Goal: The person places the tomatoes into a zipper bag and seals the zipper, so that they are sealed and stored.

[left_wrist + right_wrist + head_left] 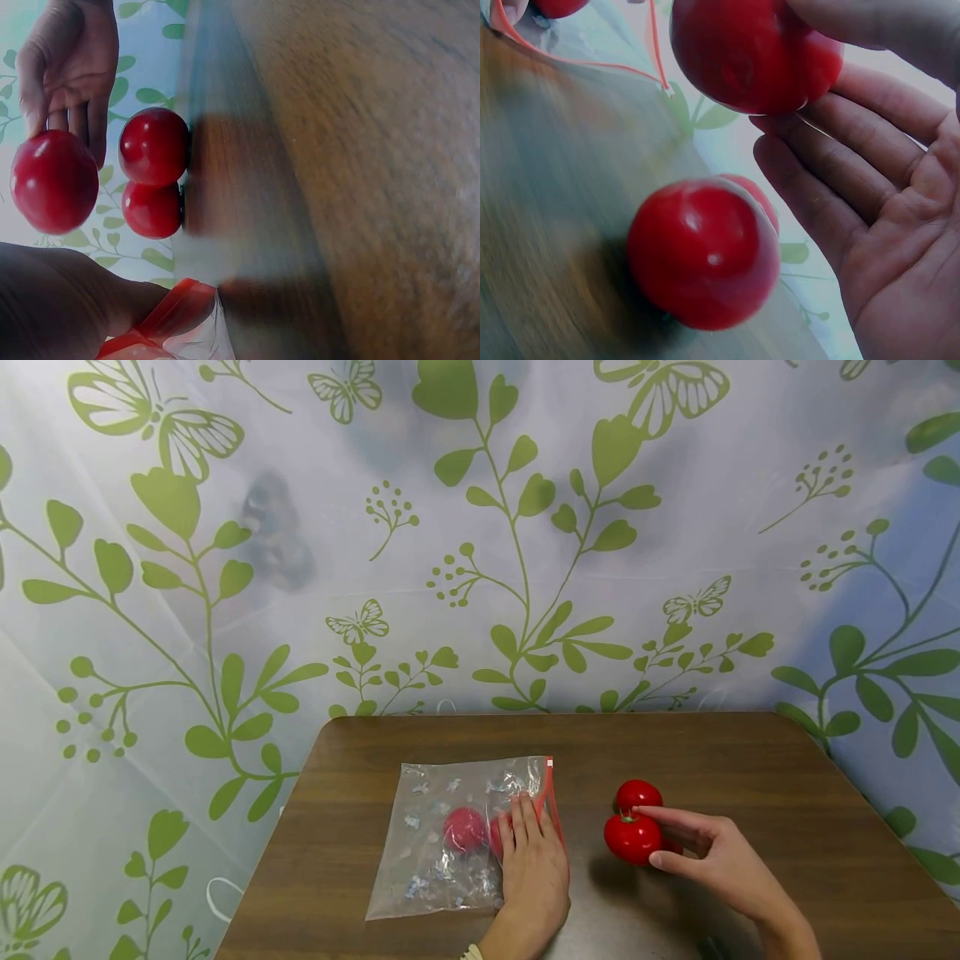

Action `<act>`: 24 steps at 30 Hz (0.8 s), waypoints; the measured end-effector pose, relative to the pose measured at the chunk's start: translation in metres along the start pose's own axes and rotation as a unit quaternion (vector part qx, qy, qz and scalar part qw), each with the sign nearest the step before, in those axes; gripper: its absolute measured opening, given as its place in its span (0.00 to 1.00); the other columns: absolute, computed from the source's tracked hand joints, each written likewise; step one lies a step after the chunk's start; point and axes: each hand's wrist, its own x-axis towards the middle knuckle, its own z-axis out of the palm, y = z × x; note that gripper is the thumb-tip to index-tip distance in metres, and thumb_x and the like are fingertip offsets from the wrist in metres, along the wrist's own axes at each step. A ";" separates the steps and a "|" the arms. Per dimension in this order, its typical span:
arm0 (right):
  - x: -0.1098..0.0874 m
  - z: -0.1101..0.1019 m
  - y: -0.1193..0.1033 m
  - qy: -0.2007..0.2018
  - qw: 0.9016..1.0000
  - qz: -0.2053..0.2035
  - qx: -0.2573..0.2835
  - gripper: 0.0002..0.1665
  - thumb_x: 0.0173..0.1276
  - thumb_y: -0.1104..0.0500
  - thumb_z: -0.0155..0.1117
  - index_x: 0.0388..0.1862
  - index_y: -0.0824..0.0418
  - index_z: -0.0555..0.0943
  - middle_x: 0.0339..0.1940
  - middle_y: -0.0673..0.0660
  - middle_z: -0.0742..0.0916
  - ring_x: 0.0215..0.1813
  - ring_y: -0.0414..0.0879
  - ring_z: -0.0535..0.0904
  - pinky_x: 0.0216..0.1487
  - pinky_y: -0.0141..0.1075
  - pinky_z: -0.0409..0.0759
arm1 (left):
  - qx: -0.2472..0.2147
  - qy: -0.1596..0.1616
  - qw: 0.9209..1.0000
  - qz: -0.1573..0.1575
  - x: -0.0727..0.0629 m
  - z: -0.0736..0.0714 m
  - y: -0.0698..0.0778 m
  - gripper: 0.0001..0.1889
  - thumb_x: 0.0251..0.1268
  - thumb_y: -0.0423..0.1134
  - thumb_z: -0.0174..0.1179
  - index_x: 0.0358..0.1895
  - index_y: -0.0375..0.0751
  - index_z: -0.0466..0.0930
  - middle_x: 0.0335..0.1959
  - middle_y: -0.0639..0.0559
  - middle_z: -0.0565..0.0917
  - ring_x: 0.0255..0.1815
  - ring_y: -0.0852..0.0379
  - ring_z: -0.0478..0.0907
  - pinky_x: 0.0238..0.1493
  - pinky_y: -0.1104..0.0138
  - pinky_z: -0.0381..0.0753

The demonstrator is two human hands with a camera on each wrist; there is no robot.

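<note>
A clear zip bag [420, 877] with a red zip edge lies on the table, two red tomatoes [464, 830] inside it. My left hand [536, 881] holds the bag at its mouth, fingers stretched over the top sheet. In the left wrist view the thumb is at the red edge; the exact grip is partly hidden. To the right, my right hand [723, 860] holds a shiny red tomato [742, 60] between thumb and fingers, raised above the table. Two more tomatoes [154, 146] stand close together on the tabletop near that hand.
The brown wooden table [360, 739] has rounded back corners. Behind it hangs a pale curtain [300, 610] printed with green leaves and butterflies. A white loop [217, 902] shows beside the table's left edge.
</note>
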 end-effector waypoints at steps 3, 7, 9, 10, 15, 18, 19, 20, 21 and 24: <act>0.003 0.004 -0.001 -0.006 1.000 0.006 0.012 0.30 0.74 0.62 0.75 0.74 0.57 0.83 0.68 0.49 0.90 0.61 0.37 0.89 0.58 0.31 0.88 | -0.004 0.000 1.000 -0.001 0.000 0.000 0.000 0.49 0.46 0.42 0.85 0.77 0.37 0.76 0.83 0.33 0.70 0.85 0.36 0.67 0.85 0.43 0.65; 0.007 0.009 -0.001 -0.013 0.999 0.001 0.030 0.30 0.74 0.63 0.76 0.74 0.58 0.83 0.68 0.52 0.89 0.62 0.38 0.90 0.58 0.31 0.88 | -0.006 -0.003 1.000 -0.002 0.000 0.000 0.000 0.50 0.45 0.42 0.86 0.77 0.37 0.76 0.83 0.33 0.70 0.85 0.36 0.66 0.85 0.42 0.65; 0.010 0.012 0.000 -0.015 0.999 -0.006 0.032 0.30 0.74 0.63 0.76 0.74 0.58 0.83 0.69 0.56 0.89 0.62 0.39 0.90 0.59 0.32 0.88 | -0.005 -0.006 1.000 -0.002 0.000 0.000 0.000 0.51 0.45 0.43 0.85 0.78 0.36 0.76 0.83 0.33 0.69 0.86 0.36 0.66 0.85 0.42 0.64; 0.011 0.013 0.001 -0.016 0.999 -0.009 0.032 0.30 0.73 0.63 0.76 0.74 0.58 0.83 0.69 0.57 0.89 0.63 0.39 0.90 0.59 0.32 0.88 | -0.005 -0.008 1.000 -0.002 0.000 0.000 -0.001 0.51 0.45 0.43 0.85 0.78 0.37 0.76 0.83 0.33 0.69 0.86 0.36 0.66 0.85 0.42 0.64; 0.018 0.022 0.002 -0.019 0.999 -0.012 0.031 0.31 0.72 0.63 0.77 0.73 0.57 0.83 0.69 0.63 0.88 0.61 0.41 0.91 0.59 0.34 0.89 | -0.006 -0.010 1.000 -0.001 0.000 0.000 -0.001 0.47 0.52 0.42 0.83 0.78 0.36 0.76 0.83 0.33 0.69 0.86 0.36 0.66 0.85 0.43 0.65; 0.022 0.027 0.001 -0.021 0.999 -0.005 0.027 0.31 0.71 0.61 0.79 0.73 0.55 0.84 0.69 0.63 0.88 0.60 0.41 0.90 0.60 0.34 0.88 | -0.009 -0.013 1.000 -0.001 0.000 0.000 -0.001 0.46 0.53 0.42 0.82 0.78 0.37 0.75 0.84 0.33 0.68 0.86 0.37 0.65 0.85 0.43 0.64; 0.023 0.029 0.000 -0.023 0.999 -0.007 0.024 0.31 0.71 0.61 0.79 0.72 0.55 0.84 0.69 0.63 0.88 0.60 0.40 0.90 0.60 0.34 0.88 | -0.008 -0.013 1.000 -0.001 0.001 0.000 -0.001 0.45 0.54 0.42 0.82 0.78 0.37 0.75 0.84 0.33 0.68 0.86 0.37 0.65 0.85 0.43 0.64; 0.025 0.030 0.000 -0.025 0.999 -0.009 0.020 0.31 0.72 0.60 0.79 0.72 0.55 0.84 0.69 0.63 0.88 0.60 0.40 0.90 0.60 0.34 0.88 | -0.008 -0.014 1.000 -0.002 0.001 0.000 -0.001 0.45 0.54 0.42 0.81 0.78 0.37 0.75 0.84 0.33 0.68 0.86 0.37 0.65 0.85 0.43 0.64; 0.026 0.032 0.000 -0.025 0.999 -0.011 0.018 0.30 0.71 0.60 0.79 0.72 0.55 0.84 0.68 0.63 0.88 0.60 0.40 0.90 0.60 0.34 0.88 | -0.009 -0.014 1.000 -0.002 0.001 -0.001 -0.001 0.45 0.54 0.42 0.81 0.78 0.37 0.75 0.84 0.33 0.68 0.86 0.37 0.65 0.85 0.43 0.64; 0.029 0.038 0.000 -0.024 0.999 -0.025 0.010 0.30 0.71 0.60 0.80 0.71 0.55 0.85 0.67 0.62 0.89 0.60 0.40 0.90 0.59 0.35 0.88 | -0.011 -0.009 1.000 -0.004 0.000 -0.002 0.000 0.43 0.57 0.41 0.80 0.78 0.37 0.76 0.84 0.33 0.69 0.86 0.37 0.66 0.85 0.43 0.64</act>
